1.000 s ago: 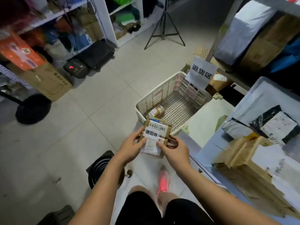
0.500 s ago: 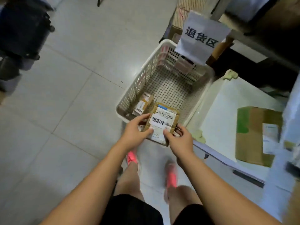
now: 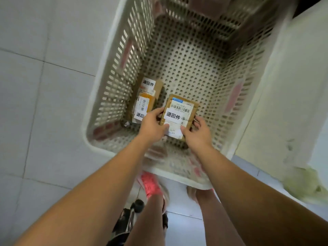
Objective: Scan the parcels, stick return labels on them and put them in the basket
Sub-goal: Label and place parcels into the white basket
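Observation:
A small brown parcel (image 3: 179, 114) with a barcode sheet and a white return label is held low inside the white perforated basket (image 3: 110, 96). My left hand (image 3: 152, 124) grips its left edge and my right hand (image 3: 197, 131) grips its lower right corner. Whether the parcel touches the basket floor I cannot tell. Two other labelled brown parcels lie in the basket's near left corner: one (image 3: 144, 105) in front, another (image 3: 152, 85) behind it, both just left of my left hand.
The basket stands on a pale tiled floor (image 3: 44, 103). A white slab or box side (image 3: 287, 86) rises right against the basket's right wall. My feet in pink shoes (image 3: 151, 185) are at the basket's near rim. A black wheeled base (image 3: 131, 215) sits by my left leg.
I have bent down over the basket and both hands have carried the parcel from above its near rim down inside it. The view has closed in on the basket.

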A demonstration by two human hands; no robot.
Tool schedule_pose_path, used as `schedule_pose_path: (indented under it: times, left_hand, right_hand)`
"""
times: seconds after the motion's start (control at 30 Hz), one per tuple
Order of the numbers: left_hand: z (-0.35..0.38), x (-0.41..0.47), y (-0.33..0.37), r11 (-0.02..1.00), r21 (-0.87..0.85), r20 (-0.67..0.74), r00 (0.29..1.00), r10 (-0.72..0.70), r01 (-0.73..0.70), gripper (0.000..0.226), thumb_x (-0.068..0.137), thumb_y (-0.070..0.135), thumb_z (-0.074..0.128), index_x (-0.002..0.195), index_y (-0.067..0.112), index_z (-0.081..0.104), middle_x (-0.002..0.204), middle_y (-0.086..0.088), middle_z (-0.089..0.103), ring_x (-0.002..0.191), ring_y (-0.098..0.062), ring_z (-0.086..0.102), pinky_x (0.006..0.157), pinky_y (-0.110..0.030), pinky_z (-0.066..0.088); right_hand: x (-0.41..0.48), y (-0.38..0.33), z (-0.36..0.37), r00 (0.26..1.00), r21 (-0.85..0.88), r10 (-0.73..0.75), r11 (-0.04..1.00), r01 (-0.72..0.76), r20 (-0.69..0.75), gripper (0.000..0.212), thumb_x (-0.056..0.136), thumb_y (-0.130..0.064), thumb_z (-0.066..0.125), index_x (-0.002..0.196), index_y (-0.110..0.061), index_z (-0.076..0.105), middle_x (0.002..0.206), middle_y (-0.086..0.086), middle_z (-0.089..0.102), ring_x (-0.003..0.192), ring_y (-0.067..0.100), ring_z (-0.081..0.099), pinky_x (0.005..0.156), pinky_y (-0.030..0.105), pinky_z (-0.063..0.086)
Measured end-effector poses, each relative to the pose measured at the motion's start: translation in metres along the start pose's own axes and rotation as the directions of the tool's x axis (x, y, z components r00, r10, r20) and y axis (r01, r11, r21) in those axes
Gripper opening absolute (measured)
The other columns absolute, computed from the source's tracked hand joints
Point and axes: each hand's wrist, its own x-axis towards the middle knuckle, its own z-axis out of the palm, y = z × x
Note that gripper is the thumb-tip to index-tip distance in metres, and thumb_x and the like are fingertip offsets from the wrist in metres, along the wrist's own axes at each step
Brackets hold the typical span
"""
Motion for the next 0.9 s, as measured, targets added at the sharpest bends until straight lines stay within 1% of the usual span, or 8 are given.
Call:
schedule_pose_path:
  times: [0.13,0.27,0.33,0.5,0.63,0.73,0.83,0.9]
  left_hand:
    - [0.022,0.052,-0.03,0.982,0.188,-0.088,0.996,0.002,0.015,0.058,0.08,0.006,0.076,0.135,0.013,0.057,0.127,-0.003,0.065,0.104,-0.013,0.056,0.083,-0.02,0.039]
    - [0.049,0.078,-0.044,0.929,0.364,-0.147,0.981,0.124,-0.063,0.03,0.085,0.014,0.067,0.114,0.011,0.063,0.109,-0.007,0.069,0.097,-0.026,0.063,0.074,-0.028,0.043]
    - [0.059,0.086,-0.05,0.906,0.422,-0.134,0.986,0.102,-0.036,0.021,0.086,0.013,0.063,0.107,0.01,0.06,0.108,-0.009,0.065,0.097,-0.028,0.061,0.075,-0.035,0.049]
    - [0.064,0.092,-0.066,0.88,0.474,-0.097,0.995,0.036,0.014,0.028,0.078,0.011,0.072,0.098,0.012,0.052,0.105,-0.006,0.059,0.095,-0.027,0.058,0.07,-0.037,0.046]
    - [0.055,0.083,-0.061,0.883,0.47,-0.044,0.998,0.039,-0.014,0.034,0.081,0.014,0.074,0.11,0.012,0.057,0.108,-0.007,0.06,0.099,-0.026,0.058,0.082,-0.039,0.05]
    - [0.036,0.055,-0.034,0.879,0.468,0.025,0.996,0.088,-0.09,0.047,0.082,0.015,0.073,0.126,0.015,0.056,0.115,-0.007,0.059,0.105,-0.026,0.058,0.086,-0.036,0.048]
    - [0.0,0.015,0.016,0.872,0.464,0.07,0.988,0.137,-0.154,0.059,0.08,0.011,0.07,0.136,0.015,0.051,0.123,-0.008,0.058,0.112,-0.027,0.057,0.092,-0.04,0.05]
    - [-0.036,-0.014,0.06,0.803,0.561,0.074,0.978,0.194,-0.201,0.058,0.079,0.017,0.068,0.134,0.017,0.05,0.125,-0.007,0.058,0.114,-0.029,0.057,0.092,-0.043,0.05]
  right_hand:
    - [0.06,0.028,0.032,1.0,-0.029,0.015,0.999,-0.014,0.016,0.07,0.085,0.002,0.073,0.146,-0.008,0.04,0.146,0.012,0.051,0.131,0.024,0.052,0.111,0.043,0.043]
    - [0.096,0.049,0.043,1.0,-0.145,0.016,0.989,-0.013,0.018,0.069,0.084,-0.005,0.075,0.145,-0.012,0.042,0.139,0.009,0.058,0.123,0.023,0.059,0.108,0.039,0.045]
    - [0.105,0.057,0.048,1.0,-0.167,0.026,0.986,-0.024,0.013,0.07,0.083,-0.006,0.076,0.145,-0.01,0.043,0.139,0.01,0.058,0.123,0.022,0.06,0.106,0.03,0.044]
    - [0.111,0.07,0.055,0.999,-0.257,0.032,0.966,-0.037,-0.023,0.062,0.083,-0.009,0.076,0.139,-0.012,0.05,0.131,0.008,0.064,0.116,0.024,0.064,0.104,0.041,0.049]
    - [0.099,0.06,0.044,1.0,-0.333,0.003,0.943,-0.011,-0.023,0.059,0.084,-0.014,0.076,0.137,-0.013,0.051,0.126,0.008,0.066,0.113,0.027,0.064,0.1,0.041,0.051]
    - [0.067,0.031,0.025,0.996,-0.577,-0.083,0.815,0.059,-0.016,0.055,0.091,-0.026,0.068,0.14,-0.017,0.047,0.129,0.01,0.061,0.116,0.03,0.059,0.095,0.041,0.051]
    - [0.02,-0.016,-0.001,0.972,-0.801,-0.203,0.558,0.217,0.121,0.048,0.096,-0.029,0.057,0.14,-0.02,0.041,0.141,0.004,0.047,0.127,0.027,0.045,0.092,0.04,0.046]
    - [-0.019,-0.059,-0.023,0.942,-0.862,-0.262,0.404,0.305,0.21,0.049,0.097,-0.032,0.056,0.141,-0.02,0.039,0.147,0.004,0.04,0.129,0.027,0.043,0.094,0.042,0.047]
